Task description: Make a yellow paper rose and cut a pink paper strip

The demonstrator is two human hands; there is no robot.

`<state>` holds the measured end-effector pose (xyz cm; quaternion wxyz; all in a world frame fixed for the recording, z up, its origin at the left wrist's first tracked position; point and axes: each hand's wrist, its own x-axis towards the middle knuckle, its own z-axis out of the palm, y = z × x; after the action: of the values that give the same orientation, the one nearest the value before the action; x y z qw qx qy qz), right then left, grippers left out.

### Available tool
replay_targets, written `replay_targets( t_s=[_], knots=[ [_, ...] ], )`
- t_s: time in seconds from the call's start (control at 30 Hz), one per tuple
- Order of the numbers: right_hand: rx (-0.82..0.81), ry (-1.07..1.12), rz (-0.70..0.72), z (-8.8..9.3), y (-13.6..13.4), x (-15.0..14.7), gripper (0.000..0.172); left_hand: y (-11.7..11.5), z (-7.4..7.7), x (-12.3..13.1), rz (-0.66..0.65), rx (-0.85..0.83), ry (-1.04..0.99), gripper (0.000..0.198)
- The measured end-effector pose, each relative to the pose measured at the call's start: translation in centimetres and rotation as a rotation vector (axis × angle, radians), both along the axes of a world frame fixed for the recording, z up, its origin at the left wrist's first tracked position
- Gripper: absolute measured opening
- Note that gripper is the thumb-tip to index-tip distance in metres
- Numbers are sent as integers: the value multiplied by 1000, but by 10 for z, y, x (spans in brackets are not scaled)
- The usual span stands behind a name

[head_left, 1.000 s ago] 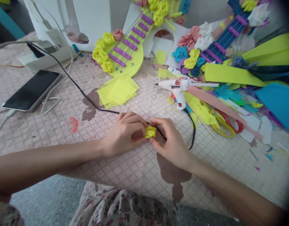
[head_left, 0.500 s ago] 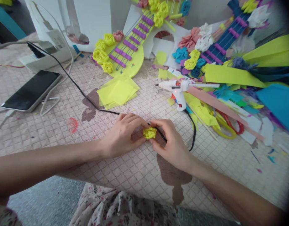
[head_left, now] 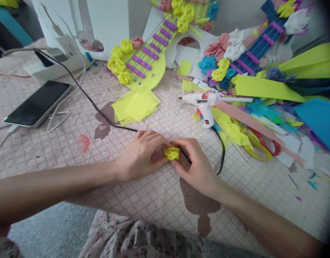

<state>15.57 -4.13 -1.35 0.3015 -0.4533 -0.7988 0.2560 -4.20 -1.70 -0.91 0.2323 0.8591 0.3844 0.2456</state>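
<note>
A small crumpled yellow paper flower (head_left: 172,153) is pinched between both hands, low over the patterned tablecloth (head_left: 143,200). My left hand (head_left: 143,156) grips its left side with thumb and fingertips. From the right, my right hand (head_left: 195,164) holds it the same way. A black cord (head_left: 111,123) runs behind my left hand and behind the flower, then on past my right hand. Just beyond my hands lies a stack of yellow crepe paper squares (head_left: 138,105). A white glue gun (head_left: 206,105) with a stick in its back rests behind my right hand.
A yellow paper guitar (head_left: 154,66) with paper flowers and a blue one (head_left: 251,53) lie at the back. Scissors with yellow and red handles (head_left: 261,152) sit among paper scraps at right. At left are a phone (head_left: 37,104) and a power strip (head_left: 38,71).
Both hands keep their pinch on the yellow paper flower with hardly any movement. The whole view has shifted slightly, so things appear a little farther right.
</note>
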Motion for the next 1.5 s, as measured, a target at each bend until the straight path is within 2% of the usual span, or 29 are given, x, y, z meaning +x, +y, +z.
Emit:
replay_targets(
  t_s=[0.5,0.83,1.17,1.5],
  knots=[
    [14,5,-2,-1,1,-1,44,2,3,-3,-40,-30,-3,21],
    [29,5,2,-1,1,-1,44,2,3,1,11,-16,11,16],
    [31,-4,3,0,1,-1,42,0,5,2,-14,-9,21,23],
    [5,46,26,1,0,1,48,-1,2,3,-1,6,-23,23]
  ],
)
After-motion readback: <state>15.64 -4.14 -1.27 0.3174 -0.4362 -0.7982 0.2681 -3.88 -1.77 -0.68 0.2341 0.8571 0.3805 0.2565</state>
